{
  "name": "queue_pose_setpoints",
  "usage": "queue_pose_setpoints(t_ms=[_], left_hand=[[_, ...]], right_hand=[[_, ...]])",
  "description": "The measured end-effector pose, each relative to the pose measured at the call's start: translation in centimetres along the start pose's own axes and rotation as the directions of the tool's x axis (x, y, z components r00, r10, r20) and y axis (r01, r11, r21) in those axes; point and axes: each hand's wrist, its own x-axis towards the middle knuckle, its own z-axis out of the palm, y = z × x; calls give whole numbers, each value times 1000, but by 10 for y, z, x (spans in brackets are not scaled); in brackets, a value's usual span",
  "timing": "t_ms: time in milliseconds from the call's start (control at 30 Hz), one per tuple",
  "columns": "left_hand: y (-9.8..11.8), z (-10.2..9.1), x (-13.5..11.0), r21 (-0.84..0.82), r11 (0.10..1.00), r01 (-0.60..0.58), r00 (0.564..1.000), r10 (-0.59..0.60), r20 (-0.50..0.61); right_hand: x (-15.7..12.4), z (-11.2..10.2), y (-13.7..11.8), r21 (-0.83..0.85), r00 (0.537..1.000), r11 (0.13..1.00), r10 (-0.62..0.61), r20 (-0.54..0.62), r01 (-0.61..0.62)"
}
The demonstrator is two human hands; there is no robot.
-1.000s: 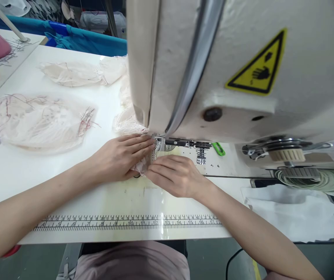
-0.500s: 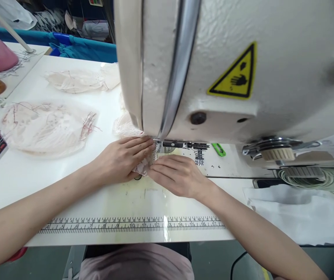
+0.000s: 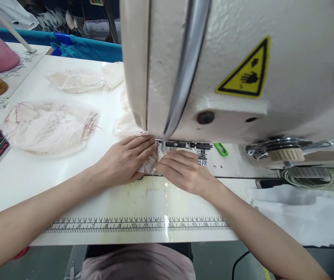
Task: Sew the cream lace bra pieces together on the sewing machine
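Observation:
A large white sewing machine (image 3: 228, 70) fills the upper right of the view. Under its head, a small piece of pale lace fabric (image 3: 151, 165) lies on the white table (image 3: 67, 182). My left hand (image 3: 123, 159) lies flat on the lace from the left, fingers stretched toward the presser foot (image 3: 162, 144). Pressing on the lace from the right is my right hand (image 3: 184, 171), fingers together and pointing left. The needle itself is hidden by the machine head.
Two stacks of pale lace pieces (image 3: 47, 126) (image 3: 82, 79) lie at the left. A green clip-like tool (image 3: 221, 149) sits behind the foot. A printed ruler (image 3: 137, 224) runs along the table's front edge. White cloth (image 3: 298, 212) lies at the right.
Both hands have slid a little away from me, toward the presser foot, with the lace under them. The view has shifted slightly.

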Motion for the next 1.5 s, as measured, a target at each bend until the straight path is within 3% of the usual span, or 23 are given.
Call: queue_pose_setpoints(t_ms=[367, 633, 800, 1033, 1200, 1500], left_hand=[[1, 0, 1, -2, 1000, 26, 1000, -26, 14], [2, 0, 1, -21, 999, 45, 999, -44, 33], [1, 0, 0, -41, 998, 43, 998, -41, 44], [3, -1, 1, 34, 987, -157, 973, 160, -167], [3, -3, 2, 2, 994, -107, 981, 106, -163], [1, -1, 2, -13, 1000, -25, 988, 23, -151]], right_hand=[[1, -4, 8, 6, 1000, 1000, 24, 14, -24], [9, -21, 4, -258, 999, 965, 38, -20, -41], [7, -19, 5, -219, 998, 974, 57, -39, -64], [4, -9, 10, -99, 999, 994, -34, 8, 34], [5, 3, 6, -60, 997, 998, -35, -62, 31], [6, 3, 2, -94, 999, 996, 8, -35, -11]])
